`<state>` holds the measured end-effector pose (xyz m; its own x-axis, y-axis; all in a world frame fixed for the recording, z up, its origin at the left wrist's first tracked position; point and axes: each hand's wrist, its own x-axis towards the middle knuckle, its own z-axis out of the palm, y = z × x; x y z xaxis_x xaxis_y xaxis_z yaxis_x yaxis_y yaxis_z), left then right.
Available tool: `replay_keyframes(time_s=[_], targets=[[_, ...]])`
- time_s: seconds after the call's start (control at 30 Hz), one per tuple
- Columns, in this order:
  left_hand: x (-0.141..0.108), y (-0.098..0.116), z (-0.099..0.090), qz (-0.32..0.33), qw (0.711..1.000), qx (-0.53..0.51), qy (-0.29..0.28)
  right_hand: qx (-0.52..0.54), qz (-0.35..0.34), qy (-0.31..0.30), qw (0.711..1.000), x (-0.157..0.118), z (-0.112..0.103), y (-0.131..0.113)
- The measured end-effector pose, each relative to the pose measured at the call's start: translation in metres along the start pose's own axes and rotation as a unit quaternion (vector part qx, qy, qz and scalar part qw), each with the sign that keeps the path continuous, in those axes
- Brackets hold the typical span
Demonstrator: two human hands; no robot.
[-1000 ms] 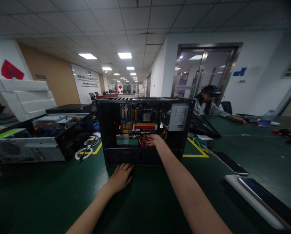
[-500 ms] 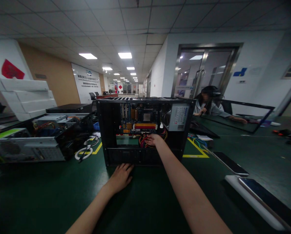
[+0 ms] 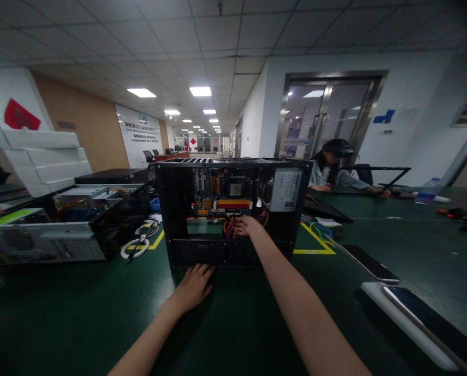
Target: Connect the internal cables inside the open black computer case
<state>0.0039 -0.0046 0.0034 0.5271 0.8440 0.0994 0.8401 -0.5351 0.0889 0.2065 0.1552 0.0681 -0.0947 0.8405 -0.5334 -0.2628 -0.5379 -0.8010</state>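
Note:
A black computer case (image 3: pixel 165 209) stands upright on the green table with its side open. Inside it are a circuit board (image 3: pixel 208 183), a silver power supply (image 3: pixel 287 189) and a bundle of coloured cables (image 3: pixel 229 228). My left hand (image 3: pixel 195 284) lies open on the table, its spread fingertips at the case's bottom edge. My right hand (image 3: pixel 245 226) reaches into the case at the cables, fingers bent against them; whether it pinches any of them cannot be made out.
Another opened case (image 3: pixel 61 245) lies at the left, beside white coiled cables (image 3: pixel 135 247). Phones (image 3: pixel 370 262) and a white slab (image 3: pixel 406 324) lie at the right. A person (image 3: pixel 335 172) sits behind a bottle (image 3: pixel 428 191).
My hands and the case have hardly moved. Across the table, the black frame near the other person has tipped down and away, and a bottle now shows behind where it stood.

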Motion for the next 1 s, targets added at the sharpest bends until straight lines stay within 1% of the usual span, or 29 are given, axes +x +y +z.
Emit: replay_keyframes(time_s=[0.2, 0.27, 0.33, 0.4, 0.53, 0.67, 0.77, 0.87, 0.93, 1.0], targets=[[0.001, -0.001, 0.002, -0.006, 1.000, 0.003, -0.001, -0.027, -0.006, -0.003, 1.000, -0.005, 0.001, 0.001], [0.001, -0.002, 0.004, -0.006, 1.000, 0.004, 0.000, -0.047, -0.005, -0.014, 0.999, -0.005, 0.000, 0.002], [0.001, -0.002, 0.004, -0.004, 1.000, 0.006, 0.001, -0.072, -0.007, -0.011, 0.997, -0.004, 0.000, 0.002], [0.001, -0.002, 0.004, -0.004, 1.000, 0.007, 0.003, -0.089, -0.011, 0.007, 0.996, -0.002, 0.000, 0.002], [0.001, -0.002, 0.003, -0.003, 1.000, 0.006, 0.004, -0.088, -0.038, 0.064, 0.993, -0.004, -0.003, 0.002], [0.000, -0.003, 0.004, -0.001, 1.000, 0.002, 0.005, -0.116, -0.100, 0.098, 0.983, -0.012, -0.011, 0.002], [0.000, -0.003, 0.003, -0.005, 1.000, -0.001, 0.004, -0.163, -0.168, 0.124, 0.964, -0.017, -0.021, 0.003], [0.000, -0.003, 0.003, -0.008, 1.000, -0.004, -0.001, -0.217, -0.237, 0.144, 0.936, -0.018, -0.032, 0.006], [0.000, -0.003, 0.003, -0.009, 1.000, -0.005, -0.002, -0.259, -0.274, 0.162, 0.912, -0.017, -0.038, 0.007], [0.000, -0.002, 0.003, -0.010, 1.000, -0.004, -0.001, -0.312, -0.307, 0.185, 0.880, -0.015, -0.043, 0.009]])
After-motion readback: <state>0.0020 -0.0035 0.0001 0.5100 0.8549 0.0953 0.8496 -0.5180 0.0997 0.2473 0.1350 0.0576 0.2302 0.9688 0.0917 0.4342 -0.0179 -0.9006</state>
